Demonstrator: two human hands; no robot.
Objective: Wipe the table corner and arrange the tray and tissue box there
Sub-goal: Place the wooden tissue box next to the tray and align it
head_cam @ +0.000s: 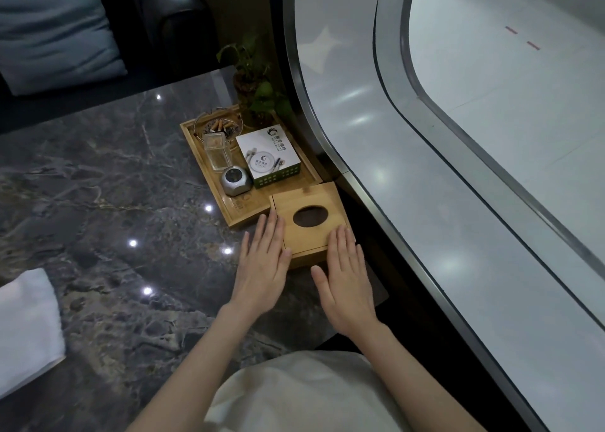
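Two flat hands, left hand (264, 268) and right hand (343, 282), flank one tissue box (311, 222).

Lounge or café seating area, dark marble table (108, 182) beside a curved window (458, 137), black leather sofa (163, 9) with blue cushion (55, 29), wooden tray (209, 160) holding a full ashtray (217, 125) and potted plant (255, 81)
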